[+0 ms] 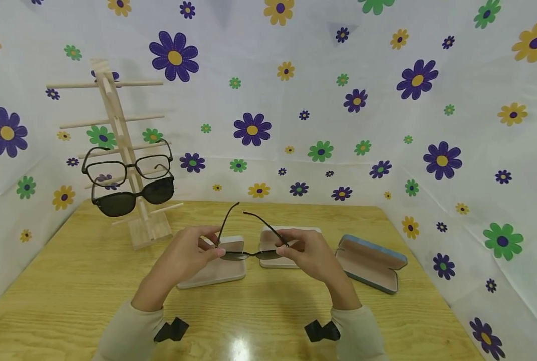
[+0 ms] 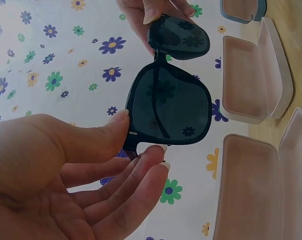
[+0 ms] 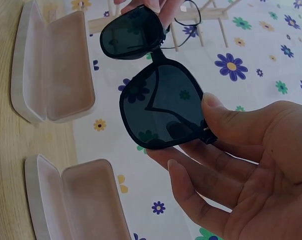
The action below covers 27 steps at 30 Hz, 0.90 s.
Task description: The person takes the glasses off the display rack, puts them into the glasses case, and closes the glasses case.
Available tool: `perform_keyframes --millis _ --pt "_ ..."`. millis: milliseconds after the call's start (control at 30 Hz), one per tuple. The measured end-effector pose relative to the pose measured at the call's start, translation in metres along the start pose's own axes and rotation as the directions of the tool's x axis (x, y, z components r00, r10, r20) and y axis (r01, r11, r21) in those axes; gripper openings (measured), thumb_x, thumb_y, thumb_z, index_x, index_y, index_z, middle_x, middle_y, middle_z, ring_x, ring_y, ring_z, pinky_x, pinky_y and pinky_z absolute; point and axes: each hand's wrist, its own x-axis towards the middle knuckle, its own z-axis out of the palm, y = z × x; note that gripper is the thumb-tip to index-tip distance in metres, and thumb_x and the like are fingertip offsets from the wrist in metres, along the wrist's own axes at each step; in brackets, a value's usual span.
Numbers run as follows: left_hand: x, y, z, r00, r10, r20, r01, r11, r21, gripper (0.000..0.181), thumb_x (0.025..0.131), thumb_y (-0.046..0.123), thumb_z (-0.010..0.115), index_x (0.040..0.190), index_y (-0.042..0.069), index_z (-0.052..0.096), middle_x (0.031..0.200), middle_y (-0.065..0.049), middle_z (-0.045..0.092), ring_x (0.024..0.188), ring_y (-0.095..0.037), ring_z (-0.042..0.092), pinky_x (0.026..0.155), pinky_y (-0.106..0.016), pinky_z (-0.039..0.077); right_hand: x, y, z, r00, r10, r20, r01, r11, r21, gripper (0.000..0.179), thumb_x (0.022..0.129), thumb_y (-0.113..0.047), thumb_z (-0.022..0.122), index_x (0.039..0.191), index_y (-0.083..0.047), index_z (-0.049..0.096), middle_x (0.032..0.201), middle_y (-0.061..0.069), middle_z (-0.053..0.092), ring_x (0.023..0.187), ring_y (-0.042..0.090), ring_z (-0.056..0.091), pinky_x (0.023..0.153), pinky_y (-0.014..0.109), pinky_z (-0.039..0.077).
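Both hands hold one pair of black-framed sunglasses (image 2: 172,102) with dark lenses, one hand at each end of the frame. My left hand (image 1: 195,254) pinches the left hinge corner between thumb and fingers. At the opposite corner my right hand (image 1: 308,253) grips in the same way, as the right wrist view shows with the sunglasses (image 3: 163,105) close up. In the head view the temples are unfolded and point away and upward. Behind the sunglasses lie two open pale cases, a left one (image 1: 219,271) and a middle one (image 1: 291,262), each partly covered by a hand.
An open blue-lidded case (image 1: 369,265) lies at the right of the wooden table (image 1: 259,321). At the back left stands a wooden rack (image 1: 115,118) with pegs. Clear-lens glasses (image 1: 128,170) and other sunglasses (image 1: 135,196) hang on it. Flower-patterned cloth (image 1: 268,100) encloses the table.
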Motion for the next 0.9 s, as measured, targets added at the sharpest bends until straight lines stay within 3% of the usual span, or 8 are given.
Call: perform_keyframes --millis 633,900 --pt "-0.0005 0.0005 -0.0009 1.0 0.022 -0.001 -0.022 1.0 0.001 0.053 0.095 0.012 0.075 0.144 -0.001 0.058 0.12 -0.015 0.07 0.102 -0.026 0.074 0.079 -0.039 0.061 -0.0007 0.0002 -0.0001 0.999 -0.041 0.01 0.042 0.999 -0.02 0.031 0.099 -0.011 0.069 0.128 -0.002 0.071 0.117 0.016 0.077 0.089 0.02 0.077 0.075 0.024 0.059" --pt "-0.0017 0.0016 -0.0011 0.999 0.035 -0.009 -0.035 0.999 0.01 0.052 0.094 0.012 0.075 0.142 -0.001 0.059 0.116 -0.012 0.071 0.102 -0.024 0.072 0.077 -0.036 0.059 -0.0007 0.001 -0.0008 0.999 -0.039 0.032 0.039 0.999 -0.001 0.03 0.099 -0.012 0.068 0.127 -0.002 0.072 0.117 0.018 0.076 0.093 0.029 0.077 0.075 0.024 0.059"
